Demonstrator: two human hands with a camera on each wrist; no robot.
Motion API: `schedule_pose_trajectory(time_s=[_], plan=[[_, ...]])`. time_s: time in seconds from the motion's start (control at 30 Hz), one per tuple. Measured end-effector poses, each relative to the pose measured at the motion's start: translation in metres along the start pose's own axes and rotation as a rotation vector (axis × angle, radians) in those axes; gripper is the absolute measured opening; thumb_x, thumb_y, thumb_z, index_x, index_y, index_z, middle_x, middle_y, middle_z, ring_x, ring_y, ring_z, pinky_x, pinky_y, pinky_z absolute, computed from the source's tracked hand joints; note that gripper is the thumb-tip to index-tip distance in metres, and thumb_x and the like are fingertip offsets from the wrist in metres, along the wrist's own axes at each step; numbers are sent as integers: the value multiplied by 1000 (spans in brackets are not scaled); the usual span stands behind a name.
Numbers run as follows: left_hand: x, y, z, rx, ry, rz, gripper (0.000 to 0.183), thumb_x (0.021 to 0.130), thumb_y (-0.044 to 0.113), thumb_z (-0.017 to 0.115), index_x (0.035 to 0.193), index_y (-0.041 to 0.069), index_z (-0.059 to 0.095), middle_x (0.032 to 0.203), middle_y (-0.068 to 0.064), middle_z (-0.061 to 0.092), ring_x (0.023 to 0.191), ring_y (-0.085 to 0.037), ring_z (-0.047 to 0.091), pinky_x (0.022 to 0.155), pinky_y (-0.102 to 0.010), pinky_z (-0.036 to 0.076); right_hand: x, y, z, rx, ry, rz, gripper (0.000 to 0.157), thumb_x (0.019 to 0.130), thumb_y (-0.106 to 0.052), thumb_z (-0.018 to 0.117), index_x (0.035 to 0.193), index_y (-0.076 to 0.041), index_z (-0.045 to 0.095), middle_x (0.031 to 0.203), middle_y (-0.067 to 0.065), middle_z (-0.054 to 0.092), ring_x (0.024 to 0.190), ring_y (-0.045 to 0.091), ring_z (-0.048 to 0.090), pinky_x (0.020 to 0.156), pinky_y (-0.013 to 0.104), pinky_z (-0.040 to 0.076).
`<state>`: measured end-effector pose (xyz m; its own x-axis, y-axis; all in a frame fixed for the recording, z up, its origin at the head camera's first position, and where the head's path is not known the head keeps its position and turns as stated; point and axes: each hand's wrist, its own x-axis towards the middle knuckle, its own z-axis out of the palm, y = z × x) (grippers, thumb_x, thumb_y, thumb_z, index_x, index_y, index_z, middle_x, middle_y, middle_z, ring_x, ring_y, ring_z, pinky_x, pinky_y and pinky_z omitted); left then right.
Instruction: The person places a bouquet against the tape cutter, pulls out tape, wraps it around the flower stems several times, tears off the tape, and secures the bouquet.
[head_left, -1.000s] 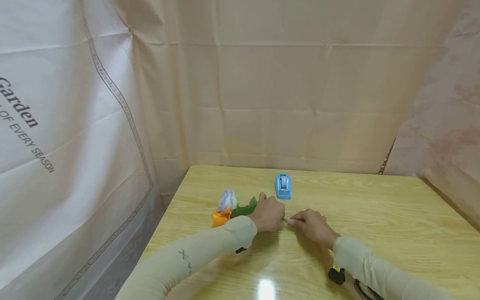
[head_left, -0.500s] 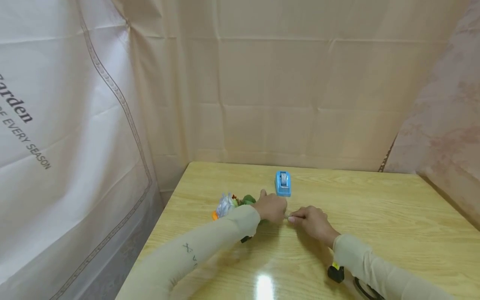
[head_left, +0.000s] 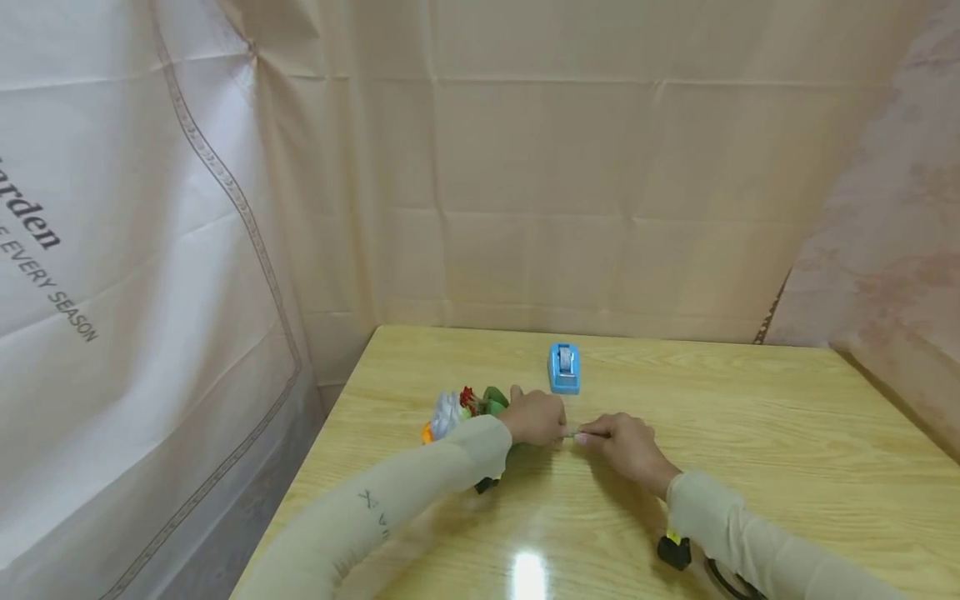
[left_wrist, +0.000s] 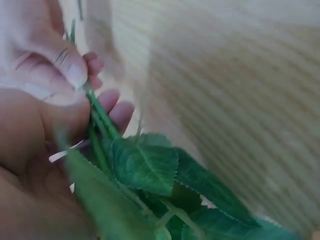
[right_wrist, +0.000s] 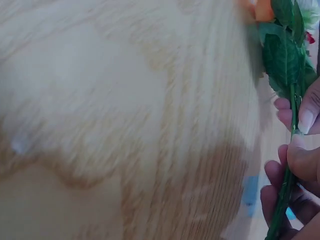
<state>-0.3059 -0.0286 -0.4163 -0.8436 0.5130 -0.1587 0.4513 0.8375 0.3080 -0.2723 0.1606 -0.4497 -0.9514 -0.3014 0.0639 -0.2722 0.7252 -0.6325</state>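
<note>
A bunch of artificial flowers lies sideways in my left hand [head_left: 536,417], which grips its green stems [left_wrist: 102,125]. Beyond that wrist, a pale lilac-white flower [head_left: 447,412], a red flower [head_left: 467,400] and a sliver of an orange flower [head_left: 427,432] show at the left. Serrated green leaves [left_wrist: 145,167] spread below the left thumb in the left wrist view. My right hand [head_left: 626,446] pinches the stems nearer their cut ends, thumb against fingers. Both thumbs come close together on the stems in the right wrist view. Whether tape is wrapped there is too small to tell.
A blue tape dispenser [head_left: 564,368] stands on the wooden table [head_left: 750,417], just beyond the hands. Black wrist gear [head_left: 673,550] with a cable hangs under the right sleeve. Cloth drapes [head_left: 525,167] enclose the table's back and sides.
The bunch has turned in my left hand: the orange flower has mostly gone behind the sleeve, and the red flower has come into sight. My right hand keeps its pinch on the stems, nearly still.
</note>
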Motion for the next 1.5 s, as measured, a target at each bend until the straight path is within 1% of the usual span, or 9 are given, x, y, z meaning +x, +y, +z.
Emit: schedule_pose_trajectory(time_s=[0.1, 0.23, 0.5, 0.8, 0.93, 1.03, 1.13, 1.23, 1.5], plan=[[-2, 3, 5, 106, 71, 20, 21, 100, 31, 70, 83, 21, 78, 76, 14, 68, 76, -9, 52, 83, -39, 28, 1, 0, 1, -49, 0, -23, 22, 99, -25, 70, 111, -9, 79, 112, 9, 75, 113, 39, 66, 96, 74, 28], [-3, 5, 11, 239, 129, 44, 22, 100, 35, 68, 83, 21, 74, 77, 13, 65, 81, -13, 48, 82, -39, 28, 2, -1, 1, -80, -32, -13, 23, 102, -27, 65, 111, -10, 79, 117, 11, 74, 118, 41, 63, 97, 74, 27], [-8, 9, 13, 344, 167, 107, 20, 100, 27, 69, 81, 21, 69, 76, 11, 66, 84, -15, 46, 82, -38, 27, 3, 4, -1, -98, -14, -45, 20, 101, -25, 66, 108, -13, 80, 111, 6, 75, 113, 37, 65, 95, 72, 32], [1, 2, 11, 191, 89, 108, 33, 97, 20, 65, 66, 20, 56, 64, 7, 49, 75, -16, 41, 76, -36, 24, 3, 7, -2, -73, 15, -72, 17, 97, -21, 72, 106, -10, 81, 105, 4, 77, 106, 37, 68, 91, 70, 35], [7, -1, 9, 119, 63, 80, 21, 100, 21, 63, 80, 21, 70, 77, 11, 60, 77, -13, 45, 78, -34, 27, 3, 7, -3, -43, 20, -60, 17, 96, -19, 73, 107, -10, 81, 101, 1, 77, 104, 35, 69, 93, 68, 34], [9, -2, 3, 61, 2, 50, 19, 103, 25, 61, 89, 19, 73, 81, 11, 63, 77, -12, 47, 89, -37, 32, 3, 7, -2, -38, 33, -75, 17, 95, -18, 73, 107, -8, 81, 99, 0, 77, 102, 34, 69, 92, 65, 35], [10, -2, -1, 2, -80, 23, 33, 106, 30, 57, 81, 14, 69, 68, 6, 56, 68, -13, 45, 98, -44, 31, 3, 7, -1, -40, 44, -82, 16, 95, -17, 74, 106, -9, 81, 98, 0, 77, 102, 34, 70, 91, 64, 35], [9, -2, -3, -35, -122, -1, 43, 107, 32, 55, 72, 9, 66, 57, 4, 49, 60, -13, 42, 97, -45, 29, 4, 9, 0, -42, 41, -77, 15, 95, -17, 74, 106, -10, 81, 100, 0, 76, 103, 33, 69, 91, 62, 34], [8, -3, -3, -100, -58, -66, 36, 100, 31, 66, 73, 9, 75, 59, 7, 55, 63, -13, 46, 92, -44, 30, 5, 10, 0, -59, 30, -92, 18, 97, -20, 72, 109, -10, 80, 103, 1, 76, 104, 32, 69, 89, 60, 35]])
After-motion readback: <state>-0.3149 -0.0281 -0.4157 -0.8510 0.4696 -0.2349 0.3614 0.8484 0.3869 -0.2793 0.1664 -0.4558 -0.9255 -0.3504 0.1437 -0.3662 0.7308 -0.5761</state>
